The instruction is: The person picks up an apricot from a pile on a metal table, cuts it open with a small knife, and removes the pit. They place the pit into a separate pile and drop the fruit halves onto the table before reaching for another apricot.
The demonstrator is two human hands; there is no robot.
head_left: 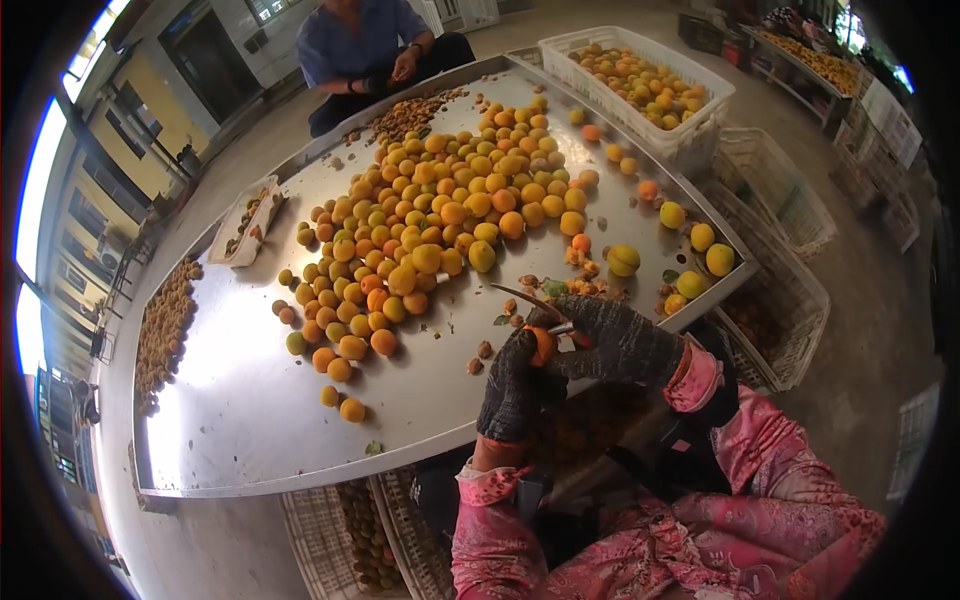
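My left hand (512, 388), in a dark knit glove, is closed around an orange apricot (543, 346) at the table's near edge. My right hand (622, 338), gloved the same way, grips a small knife (528, 302) whose thin curved blade points up and left over the tabletop. The knife lies close against the fruit; my fingers hide most of its handle and the exact contact. Several brown pits (484, 350) lie just beyond my hands. Torn orange flesh (580, 260) and a large yellow-green apricot (622, 260) are near my right hand.
A large heap of apricots (430, 220) covers the middle of the metal table (250, 420). Pits line its left edge (168, 325), near a small white tray (262, 225). A full white crate (640, 50) stands at the far right. Across the table sits another person (355, 50).
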